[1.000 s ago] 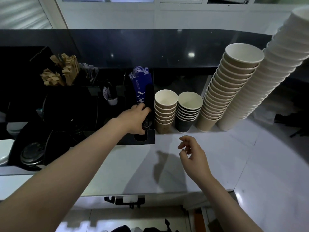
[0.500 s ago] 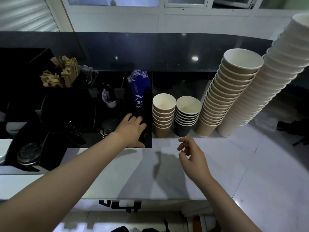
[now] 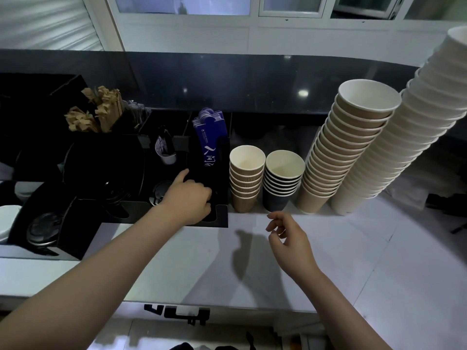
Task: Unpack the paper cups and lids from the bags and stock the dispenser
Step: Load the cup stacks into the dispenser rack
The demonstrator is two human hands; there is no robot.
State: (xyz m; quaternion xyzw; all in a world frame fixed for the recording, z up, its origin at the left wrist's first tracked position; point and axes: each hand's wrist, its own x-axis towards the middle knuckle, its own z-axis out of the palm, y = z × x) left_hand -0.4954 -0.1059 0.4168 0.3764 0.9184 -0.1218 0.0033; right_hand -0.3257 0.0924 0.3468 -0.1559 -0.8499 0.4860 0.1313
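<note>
A person's two bare arms reach forward over a pale, glossy bench (image 3: 252, 269). The left hand (image 3: 188, 200) sits at the front of a black compartmented plastic dispenser (image 3: 222, 218) on the bench's left side. Its index finger points out toward the back and its other fingers curl down into the front right compartment; whether they hold anything I cannot tell, since the compartment is dark. A stack of black plastic lids (image 3: 159, 193) lies in the compartment just left of this hand, and another stack of dark lids (image 3: 41, 227) lies at the far left. Blue printed paper sleeves (image 3: 208, 137) stand upright behind the hand.

The right hand (image 3: 290, 238) hovers above the bench, holding nothing, fingers loosely curled.

Just right of the dispenser stand a short stack of brown ribbed paper cups (image 3: 246, 178) and, touching it, a short stack of black paper cups with white insides (image 3: 283, 180). Further right, a tall stack of tan paper cups (image 3: 348, 147) leans against a taller stack of white paper cups (image 3: 409, 137). Brown paper-wrapped sticks (image 3: 101, 112) stand at the dispenser's back left.
</note>
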